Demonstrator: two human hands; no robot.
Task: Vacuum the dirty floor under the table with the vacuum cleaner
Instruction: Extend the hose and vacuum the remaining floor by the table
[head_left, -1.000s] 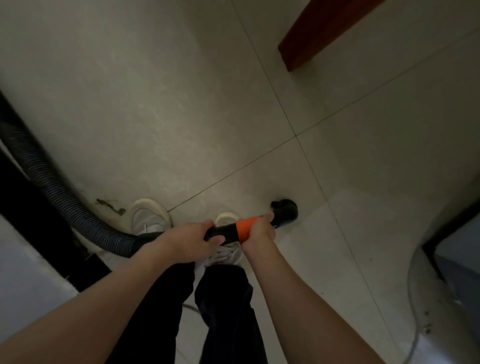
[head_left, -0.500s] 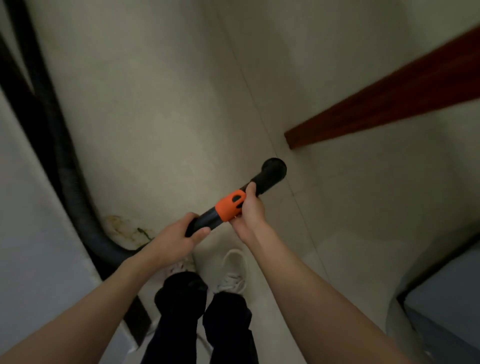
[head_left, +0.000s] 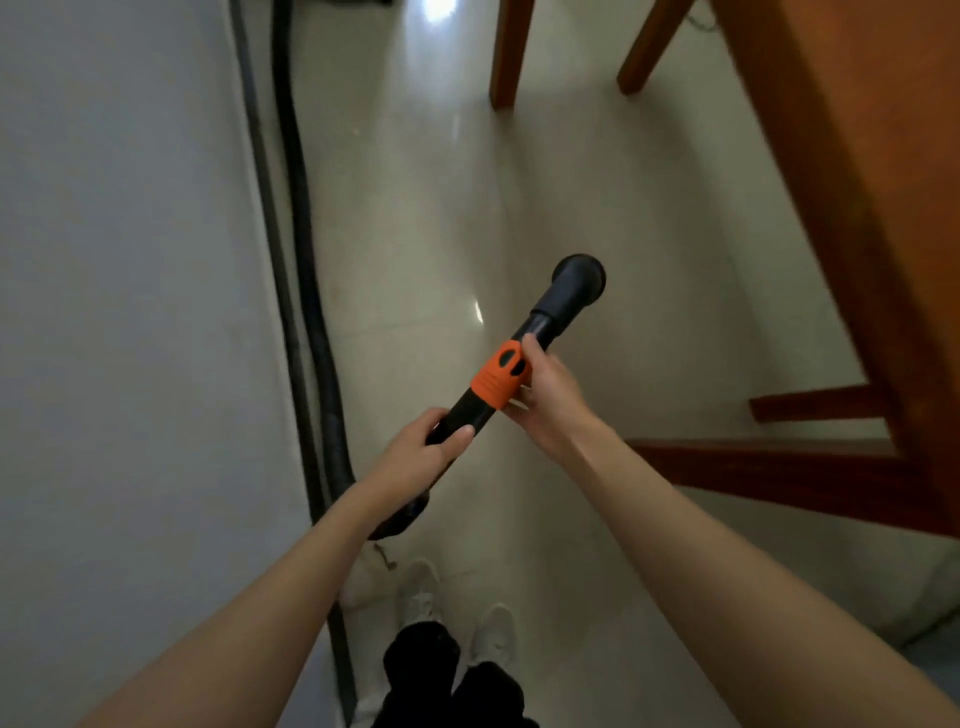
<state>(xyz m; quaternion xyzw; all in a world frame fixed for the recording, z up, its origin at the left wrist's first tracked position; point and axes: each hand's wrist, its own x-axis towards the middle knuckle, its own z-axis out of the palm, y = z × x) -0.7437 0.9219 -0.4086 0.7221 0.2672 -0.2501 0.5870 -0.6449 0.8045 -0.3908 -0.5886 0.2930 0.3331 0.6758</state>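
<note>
The vacuum wand (head_left: 511, 366) runs diagonally at frame centre, its round black nozzle (head_left: 577, 280) pointing upper right above the glossy tiled floor (head_left: 431, 208). Left hand (head_left: 421, 457) wraps the black tube; right hand (head_left: 545, 397) pinches the orange collar (head_left: 500, 374). One hose (head_left: 306, 260) follows the grey wall (head_left: 119, 260). Three wooden table legs (head_left: 506, 52) stand upper right.

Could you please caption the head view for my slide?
Both hands, left and right, hold the vacuum hose beside a wooden table.

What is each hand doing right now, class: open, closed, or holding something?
Left hand: fingers curled round the black vacuum wand, behind the orange collar.
Right hand: fingers grip the wand at the orange collar.
</note>
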